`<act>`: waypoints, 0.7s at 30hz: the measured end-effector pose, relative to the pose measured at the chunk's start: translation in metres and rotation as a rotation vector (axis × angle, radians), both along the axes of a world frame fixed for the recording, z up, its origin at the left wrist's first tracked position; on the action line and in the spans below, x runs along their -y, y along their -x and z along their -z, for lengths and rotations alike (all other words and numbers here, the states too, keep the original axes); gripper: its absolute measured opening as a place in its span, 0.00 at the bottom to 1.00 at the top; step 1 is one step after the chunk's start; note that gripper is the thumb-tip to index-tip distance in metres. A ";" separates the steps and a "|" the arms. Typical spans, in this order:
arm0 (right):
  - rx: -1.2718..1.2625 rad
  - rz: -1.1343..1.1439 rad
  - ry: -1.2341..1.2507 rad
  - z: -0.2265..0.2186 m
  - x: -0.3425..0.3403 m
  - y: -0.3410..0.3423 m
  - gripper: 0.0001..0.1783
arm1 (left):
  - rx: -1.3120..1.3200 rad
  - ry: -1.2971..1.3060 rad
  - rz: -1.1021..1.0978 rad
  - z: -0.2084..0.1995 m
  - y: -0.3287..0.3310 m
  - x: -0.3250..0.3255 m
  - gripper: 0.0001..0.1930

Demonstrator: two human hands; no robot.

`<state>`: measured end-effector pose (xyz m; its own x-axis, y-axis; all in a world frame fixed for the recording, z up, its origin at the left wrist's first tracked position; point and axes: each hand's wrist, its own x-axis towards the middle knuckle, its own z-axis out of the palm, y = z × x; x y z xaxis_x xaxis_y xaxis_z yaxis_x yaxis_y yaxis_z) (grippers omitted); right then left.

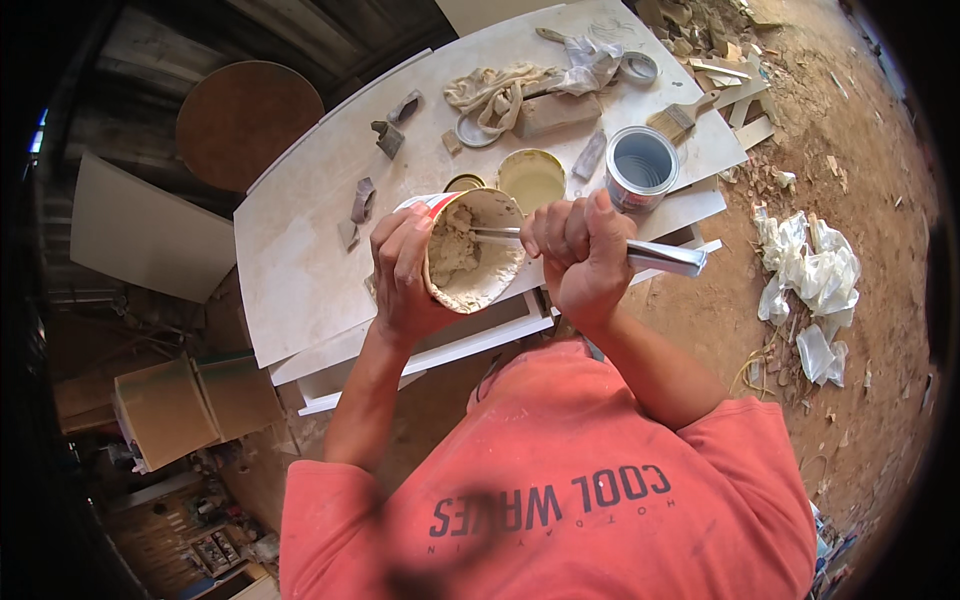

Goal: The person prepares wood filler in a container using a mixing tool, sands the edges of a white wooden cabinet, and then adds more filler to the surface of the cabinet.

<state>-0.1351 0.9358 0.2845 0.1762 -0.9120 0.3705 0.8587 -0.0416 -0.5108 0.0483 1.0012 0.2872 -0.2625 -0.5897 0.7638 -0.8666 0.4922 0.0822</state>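
My left hand [403, 262] is wrapped round a white and red tub [495, 272], tilted so that its mouth faces me. Inside lies lumpy beige paste [453, 243], some of it smeared on the wall and rim. In my right fist I grip a long, shiny metal tool [668, 257], whose exact kind I cannot tell. Its thin end reaches into the tub at the paste; the wider, folded end sticks out to the right of my fist. Just beyond the tub, a round yellowish lid [532, 180] lies on the white tabletop [300, 265].
An open metal can [642, 165] stands near the table's right edge, a paintbrush [683, 118] beside it. Farther back lie a crumpled cloth [497, 95], a wooden block [556, 114] and several worn sandpaper pieces [362, 200]. Plastic bags [815, 270] and wood scraps [740, 90] litter the ground.
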 end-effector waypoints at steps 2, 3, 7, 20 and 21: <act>0.029 -0.042 -0.088 -0.002 -0.001 0.002 0.29 | 0.004 0.011 0.001 0.000 0.003 0.000 0.52; 0.045 -0.074 -0.157 -0.002 0.000 0.004 0.29 | -0.010 0.008 0.001 0.001 0.005 -0.001 0.52; 0.085 -0.153 -0.360 -0.006 -0.003 0.006 0.28 | -0.051 -0.003 -0.013 0.001 0.008 -0.004 0.53; 0.160 -0.005 -0.587 -0.024 0.035 0.012 0.27 | -0.050 -0.038 -0.058 0.022 -0.002 0.010 0.62; 0.153 0.004 -0.566 -0.027 0.040 0.015 0.27 | -0.078 -0.056 -0.035 0.028 -0.004 0.014 0.62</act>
